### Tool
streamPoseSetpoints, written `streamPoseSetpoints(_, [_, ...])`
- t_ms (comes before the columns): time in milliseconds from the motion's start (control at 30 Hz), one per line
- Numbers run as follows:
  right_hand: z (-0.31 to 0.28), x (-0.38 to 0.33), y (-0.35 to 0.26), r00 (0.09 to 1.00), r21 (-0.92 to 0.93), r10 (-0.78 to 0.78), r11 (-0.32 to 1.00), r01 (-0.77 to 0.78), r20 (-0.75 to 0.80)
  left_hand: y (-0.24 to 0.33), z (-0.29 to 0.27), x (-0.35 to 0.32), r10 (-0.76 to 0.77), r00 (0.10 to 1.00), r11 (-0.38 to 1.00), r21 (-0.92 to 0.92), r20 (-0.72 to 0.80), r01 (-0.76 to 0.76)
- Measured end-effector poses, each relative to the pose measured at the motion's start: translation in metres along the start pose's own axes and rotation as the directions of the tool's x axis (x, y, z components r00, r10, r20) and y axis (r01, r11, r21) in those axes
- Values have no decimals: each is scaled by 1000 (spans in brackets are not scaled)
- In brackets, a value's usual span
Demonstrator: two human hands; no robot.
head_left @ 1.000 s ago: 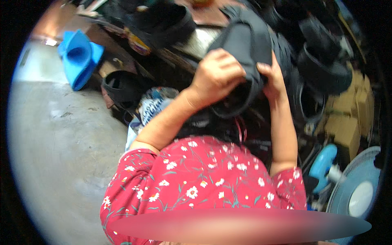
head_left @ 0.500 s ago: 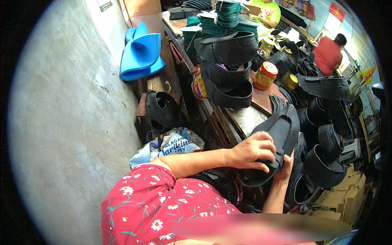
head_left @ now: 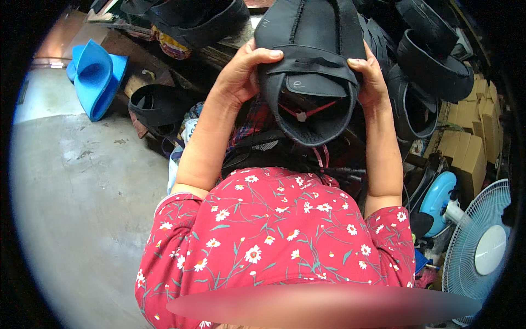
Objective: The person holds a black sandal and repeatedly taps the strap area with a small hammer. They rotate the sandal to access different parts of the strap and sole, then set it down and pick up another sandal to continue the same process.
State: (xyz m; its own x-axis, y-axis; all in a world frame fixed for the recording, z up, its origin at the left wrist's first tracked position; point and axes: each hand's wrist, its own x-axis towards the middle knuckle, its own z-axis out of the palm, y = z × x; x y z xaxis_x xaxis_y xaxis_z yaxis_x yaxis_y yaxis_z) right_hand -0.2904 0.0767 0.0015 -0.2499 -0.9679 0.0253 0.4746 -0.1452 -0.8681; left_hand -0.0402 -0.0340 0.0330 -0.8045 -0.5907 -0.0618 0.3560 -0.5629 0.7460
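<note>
With both hands I hold up a black shoe upper [head_left: 315,57], its heel opening toward me and its toe pointing away. My left hand [head_left: 239,74] grips its left side, thumb laid on top beside the strap. On the opposite side my right hand [head_left: 372,79] clasps the edge, thumb also on top; the other fingers are mostly hidden under or behind it. A stitched seam runs down the vamp, and a small pale mark shows on the tongue [head_left: 315,85]. Inside the opening, thin red strands meet at a small pale piece [head_left: 301,116].
Black shoe uppers [head_left: 427,82] are stacked at right, with another stack [head_left: 192,22] at far left and one upper [head_left: 159,107] below it. Rolled blue foam [head_left: 98,77] stands near the wall. Cardboard boxes [head_left: 463,153] and a fan [head_left: 482,247] are at right.
My view has tilted down toward my body. My left hand has gone from lying across the upper's top to gripping its left side. The upper now points straight away from me.
</note>
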Motion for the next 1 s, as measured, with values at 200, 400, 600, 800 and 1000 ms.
streamPoseSetpoints(200, [6,0,-5,999,21,31,999,-32,33,0,6,0,-38,999,998,-41,-29,37])
streamPoseSetpoints(400, [9,-4,-2,995,4,41,999,-42,89,-10,-3,-2,0,999,1000,26,34,-1])
streamPoseSetpoints(600, [9,-1,3,979,136,64,986,-92,192,-8,1,1,89,994,992,-85,-63,-95])
streamPoseSetpoints(800, [10,-7,5,976,45,133,989,-142,175,-8,-6,2,76,997,981,-179,5,-74])
streamPoseSetpoints(1000, [9,0,3,983,148,147,976,-163,114,-7,-1,7,302,897,859,500,-322,-110])
